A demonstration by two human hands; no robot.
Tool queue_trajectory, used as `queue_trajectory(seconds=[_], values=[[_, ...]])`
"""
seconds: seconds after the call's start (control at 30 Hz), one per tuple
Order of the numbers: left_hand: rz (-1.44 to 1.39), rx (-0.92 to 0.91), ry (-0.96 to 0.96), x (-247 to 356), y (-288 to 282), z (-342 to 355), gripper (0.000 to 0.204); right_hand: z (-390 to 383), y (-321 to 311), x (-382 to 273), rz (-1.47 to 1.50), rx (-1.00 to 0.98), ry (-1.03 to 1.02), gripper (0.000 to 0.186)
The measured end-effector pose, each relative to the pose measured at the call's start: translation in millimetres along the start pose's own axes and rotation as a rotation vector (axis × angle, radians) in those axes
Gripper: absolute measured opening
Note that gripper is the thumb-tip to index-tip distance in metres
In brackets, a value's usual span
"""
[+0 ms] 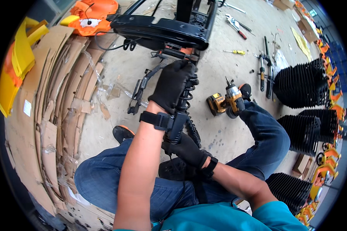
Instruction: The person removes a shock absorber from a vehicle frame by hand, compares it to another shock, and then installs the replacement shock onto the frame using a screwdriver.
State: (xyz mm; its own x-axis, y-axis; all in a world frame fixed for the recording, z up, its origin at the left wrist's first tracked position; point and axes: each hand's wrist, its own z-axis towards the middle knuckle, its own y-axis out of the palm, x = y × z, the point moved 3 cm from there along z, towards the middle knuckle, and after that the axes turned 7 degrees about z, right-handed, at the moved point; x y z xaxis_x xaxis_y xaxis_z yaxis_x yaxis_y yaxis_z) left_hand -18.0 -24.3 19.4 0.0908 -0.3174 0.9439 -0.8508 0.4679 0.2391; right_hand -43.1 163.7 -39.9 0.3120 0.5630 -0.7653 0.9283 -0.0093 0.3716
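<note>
Left hand (172,85), gloved, closed around top of coil spring (187,101) under black frame (162,29). Right hand (185,148) gripping spring's lower end; fingers hidden behind it. Spring's middle partly covered. Drill (227,101) on floor (216,131) nearby

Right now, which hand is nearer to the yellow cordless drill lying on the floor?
Left. The left hand grips the coil spring just beside the cordless drill, at about its height. The right hand holds the lower end, farther from it, near the lap.
</note>
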Motion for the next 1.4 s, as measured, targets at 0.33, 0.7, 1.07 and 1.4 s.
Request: queue_trajectory(seconds=[0.33,0.7,1.07,1.4], values=[[0.217,-0.112,-0.095,25,2,9,0.025,-40,34,-28,0.234,0.007,-0.047,0.044],[0.329,-0.134,-0.232,42,-3,13,0.027,-56,50,-56,0.267,0.005,-0.103,0.05],[0.422,-0.1,0.056,17,-12,9,0.031,9,-5,14,-0.007,0.186,-0.22,0.058],[0.271,-0.026,0.104,7,0,-2,0.032,52,-41,36,-0.049,0.16,-0.244,0.065]])
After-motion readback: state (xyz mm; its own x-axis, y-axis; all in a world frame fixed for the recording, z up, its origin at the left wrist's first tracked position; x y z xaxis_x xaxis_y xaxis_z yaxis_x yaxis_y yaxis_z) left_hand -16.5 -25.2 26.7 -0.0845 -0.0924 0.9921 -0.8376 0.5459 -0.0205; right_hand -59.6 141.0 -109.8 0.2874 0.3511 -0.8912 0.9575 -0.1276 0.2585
